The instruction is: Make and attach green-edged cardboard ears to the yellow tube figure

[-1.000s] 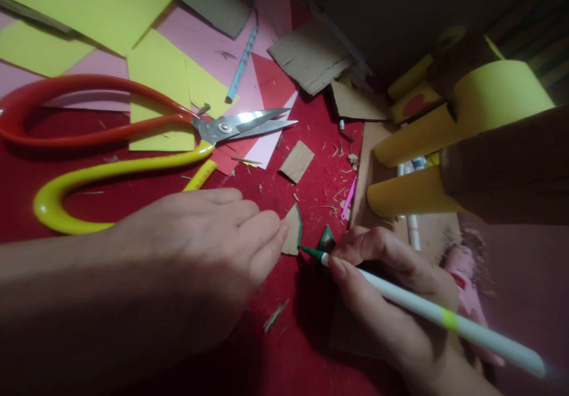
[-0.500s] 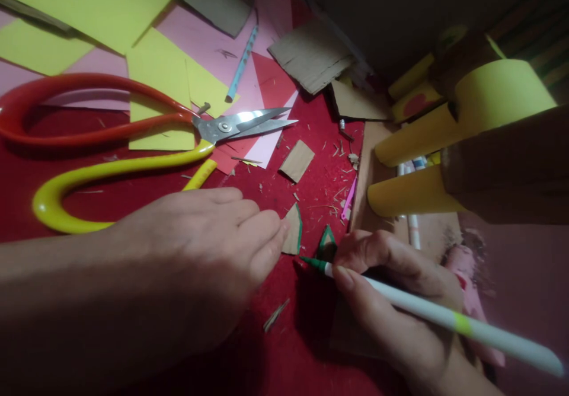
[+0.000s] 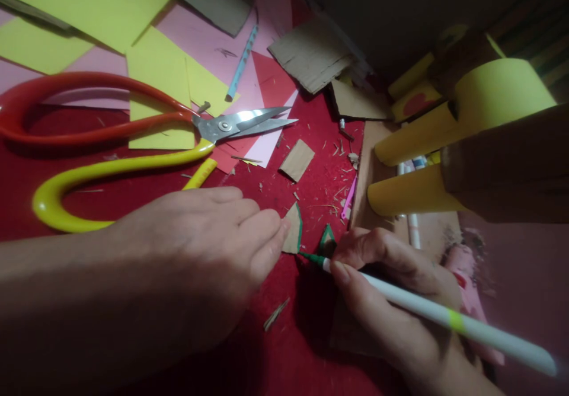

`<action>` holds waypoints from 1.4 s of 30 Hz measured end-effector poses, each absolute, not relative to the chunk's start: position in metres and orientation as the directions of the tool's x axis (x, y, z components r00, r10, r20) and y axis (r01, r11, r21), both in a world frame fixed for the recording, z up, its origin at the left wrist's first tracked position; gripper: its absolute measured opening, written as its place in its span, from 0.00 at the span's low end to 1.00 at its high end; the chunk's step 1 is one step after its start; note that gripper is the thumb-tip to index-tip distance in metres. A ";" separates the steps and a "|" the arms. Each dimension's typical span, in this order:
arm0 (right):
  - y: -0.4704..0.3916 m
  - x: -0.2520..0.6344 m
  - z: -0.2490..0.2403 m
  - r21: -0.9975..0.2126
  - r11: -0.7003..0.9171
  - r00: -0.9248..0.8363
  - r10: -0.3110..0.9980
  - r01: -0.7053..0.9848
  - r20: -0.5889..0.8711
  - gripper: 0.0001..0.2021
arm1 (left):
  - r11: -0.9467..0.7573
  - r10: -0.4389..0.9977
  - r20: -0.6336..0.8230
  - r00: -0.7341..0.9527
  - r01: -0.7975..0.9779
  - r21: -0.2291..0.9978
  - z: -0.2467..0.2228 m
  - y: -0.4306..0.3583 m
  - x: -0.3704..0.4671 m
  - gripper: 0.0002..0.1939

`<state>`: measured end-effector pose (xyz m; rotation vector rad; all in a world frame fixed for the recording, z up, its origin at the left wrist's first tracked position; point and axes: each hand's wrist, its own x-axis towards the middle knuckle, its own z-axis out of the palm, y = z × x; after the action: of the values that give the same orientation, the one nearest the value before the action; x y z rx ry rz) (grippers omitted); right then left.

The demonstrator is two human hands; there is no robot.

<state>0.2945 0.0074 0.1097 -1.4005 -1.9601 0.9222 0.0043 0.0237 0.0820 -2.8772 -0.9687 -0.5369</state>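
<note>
My right hand [image 3: 391, 295] is closed around a white felt-tip pen [image 3: 413, 301] with a green tip. That tip meets the lower right corner of a small cardboard piece [image 3: 293, 233], whose right edge is coloured green. My left hand [image 3: 222, 236] is closed, its fingertips pressed together at the left side of this piece and hiding part of it. Just right of the pen tip lies a second pointed cardboard piece [image 3: 328, 239] with a green border, partly behind my right hand.
Big scissors [image 3: 226, 126] with red and yellow handles lie partly spread beyond my left hand. Yellow paper [image 3: 160, 88], a cardboard rectangle [image 3: 297, 160] and scraps cover parts of the red cloth [image 3: 275, 366]. Yellow paper tubes [image 3: 404, 191] stand on the right.
The pen tip has shifted slightly left, onto the corner of the cardboard piece. My left hand has stayed in place.
</note>
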 end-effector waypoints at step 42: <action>0.010 0.297 0.106 -0.821 0.208 -0.300 0.953 0.532 0.046 0.06 | -0.785 0.592 0.343 0.729 0.618 0.042 0.080 0.021 0.005 0.24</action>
<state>0.2970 0.0098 0.1059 -1.3736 -1.9214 0.9647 0.0052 0.0213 0.0804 -2.8513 -0.9990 -0.5268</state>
